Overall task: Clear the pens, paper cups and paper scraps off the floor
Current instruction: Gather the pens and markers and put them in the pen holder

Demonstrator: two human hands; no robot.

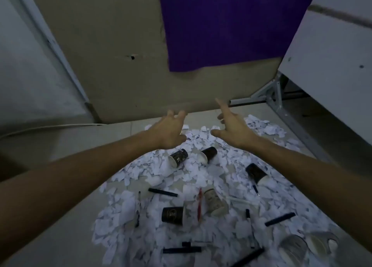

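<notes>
A wide heap of torn white paper scraps [193,178] covers the floor ahead. Several dark paper cups lie on their sides in it, among them one [178,157], another [208,155] and a third [257,173]. A pale cup [214,202] and a black cup [174,215] lie nearer me. Several dark pens are scattered about, such as a pen [163,192] and another pen [279,219]; a red pen [199,204] lies between the near cups. My left hand [168,131] and my right hand [231,129] stretch out above the far side of the heap, fingers spread, holding nothing.
A brown board [120,75] stands behind the heap with a purple cloth [221,25] hanging over it. A white panel on a metal frame [275,97] rises at the right. A white cable [50,126] runs along the floor at the left. Two flattened cups [308,244] lie near right.
</notes>
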